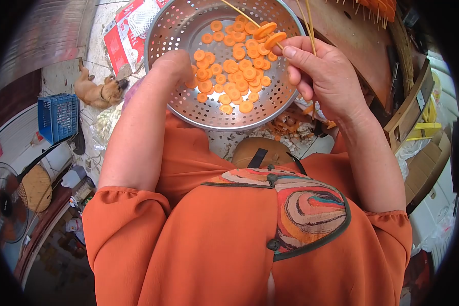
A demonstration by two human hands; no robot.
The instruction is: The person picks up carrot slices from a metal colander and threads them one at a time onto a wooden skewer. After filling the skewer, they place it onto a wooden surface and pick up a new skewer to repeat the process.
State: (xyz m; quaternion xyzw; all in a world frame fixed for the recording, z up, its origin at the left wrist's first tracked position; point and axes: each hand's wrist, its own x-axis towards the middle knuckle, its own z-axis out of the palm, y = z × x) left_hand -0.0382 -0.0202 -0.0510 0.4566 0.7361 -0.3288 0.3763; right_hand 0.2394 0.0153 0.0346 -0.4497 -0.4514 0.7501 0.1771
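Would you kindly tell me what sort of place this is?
Likely a home or small street-food prep area: a colander of carrot slices, skewers in the right hand, and a dog lying nearby.

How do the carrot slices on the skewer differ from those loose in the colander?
The skewered slices are only two, threaded and tilted on the skewer held by the right hand; the loose slices are many, lying flat in the colander. Both are orange rounds.
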